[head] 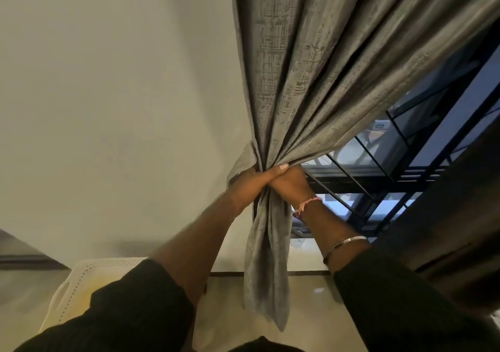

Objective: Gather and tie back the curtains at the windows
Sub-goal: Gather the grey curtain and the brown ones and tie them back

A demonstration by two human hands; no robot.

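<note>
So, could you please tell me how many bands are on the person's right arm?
2: a pink thread band at the wrist just below the right hand, and a metal bangle lower down, by the black sleeve; the sleeve might hide more.

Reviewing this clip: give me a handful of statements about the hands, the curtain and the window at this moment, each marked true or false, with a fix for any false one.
1. Both hands grip the grey curtain at the same gathered point. True: left hand and right hand close round the bunch.
2. The curtain hangs spread flat across the window. False: it is bunched together, leaving the glass and dark bars exposed.
3. A thread band circles the right wrist. True.
4. The metal bangle sits on the left arm. False: it is on the right forearm.
5. The curtain's lower end hangs loose below the hands. True.
</note>
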